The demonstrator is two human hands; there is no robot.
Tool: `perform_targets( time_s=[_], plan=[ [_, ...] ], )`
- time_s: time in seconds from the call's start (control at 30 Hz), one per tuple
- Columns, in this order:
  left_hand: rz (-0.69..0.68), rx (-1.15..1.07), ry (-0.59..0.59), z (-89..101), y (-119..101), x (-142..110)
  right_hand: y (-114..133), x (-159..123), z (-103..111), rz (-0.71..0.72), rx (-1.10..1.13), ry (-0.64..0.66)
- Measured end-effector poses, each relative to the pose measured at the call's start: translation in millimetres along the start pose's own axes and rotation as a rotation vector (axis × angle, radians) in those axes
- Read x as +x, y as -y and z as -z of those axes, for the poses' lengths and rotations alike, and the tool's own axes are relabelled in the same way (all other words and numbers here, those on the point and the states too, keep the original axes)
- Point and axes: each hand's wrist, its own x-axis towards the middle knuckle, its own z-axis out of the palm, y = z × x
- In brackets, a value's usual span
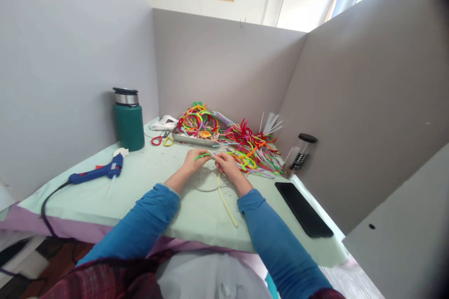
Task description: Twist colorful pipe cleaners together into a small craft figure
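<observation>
Green stem: a thin, slightly curved, bright strip (202, 155), held between the two hands over the middle of the table.
Pale strip: flat, narrow and yellowish (227, 205), laid lengthwise below the right hand; its upper end is hidden by the fingers.
Wire: thin, greyish and curved (206, 190), crossed by the pale strip.
Pile: fuzzy stems (256, 147), tangled in red, green, orange and lilac.
Tray: shallow, metallic-looking (194, 140), heaped with bright hoops (196, 121).
Cloth: pale green, smooth, lightly creased (147, 168).
Glue gun: blue plastic (98, 171), laid on its side at the left.
Bottle: green cylinder with a steel-coloured collar (129, 126), stood upright.
Phone: flat, black slab (303, 209), placed at the right.
Left hand: turned inward (193, 161), the green stem gripped by closed fingers.
Right hand: fingertips pinched on the stem's right end (227, 164), almost meeting the left's.
Forearms: sleeved in blue, converged forward.
</observation>
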Motion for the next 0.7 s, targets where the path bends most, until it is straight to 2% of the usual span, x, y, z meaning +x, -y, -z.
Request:
perform_targets(
  time_s=[0.17, 0.33, 0.4, 0.7],
  plan=[
    [0.014, 0.002, 0.001, 1.3, -4, -2, 1, 0, -1, -0.006, 0.007, 0.015],
    [0.168, -0.071, 0.008, 4.3, -13, -5, 5, -2, -3, -0.008, 0.014, 0.012],
    [0.186, -0.094, 0.020, 4.9, -14, -5, 6, -3, -3, -0.005, 0.004, 0.010],
    [0.042, 0.036, 0.003, 1.4, -2, 2, 4, -3, -2, 0.001, -0.018, 0.039]
  ],
)
